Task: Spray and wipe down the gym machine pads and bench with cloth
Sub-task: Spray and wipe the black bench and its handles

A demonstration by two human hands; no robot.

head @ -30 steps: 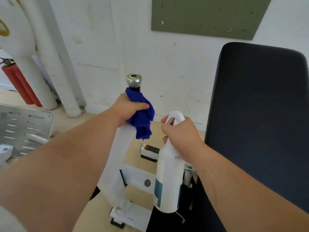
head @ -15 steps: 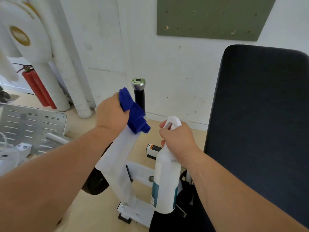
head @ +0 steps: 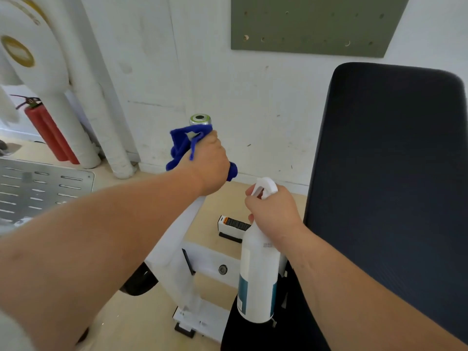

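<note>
My left hand (head: 209, 163) grips a blue cloth (head: 181, 145), wrapped around the machine's upright handle just under its silver end cap (head: 200, 120). The grip below the cap is hidden by the cloth and hand. My right hand (head: 274, 212) holds a white spray bottle (head: 258, 277) by its neck, upright, with the nozzle facing the handle. The black bench back pad (head: 390, 173) stands upright to the right, close beside my right forearm.
The machine's white frame (head: 205, 262) runs down between my arms to the wooden floor. A perforated metal plate (head: 43, 186) lies at the left. Red fire extinguishers (head: 49, 133) and white pipes (head: 83, 105) stand against the wall. A green pegboard (head: 314, 24) hangs above.
My left hand has moved from the left side of the handle back onto it, wrapping the blue cloth around the top. The bottle has stayed about where it was.
</note>
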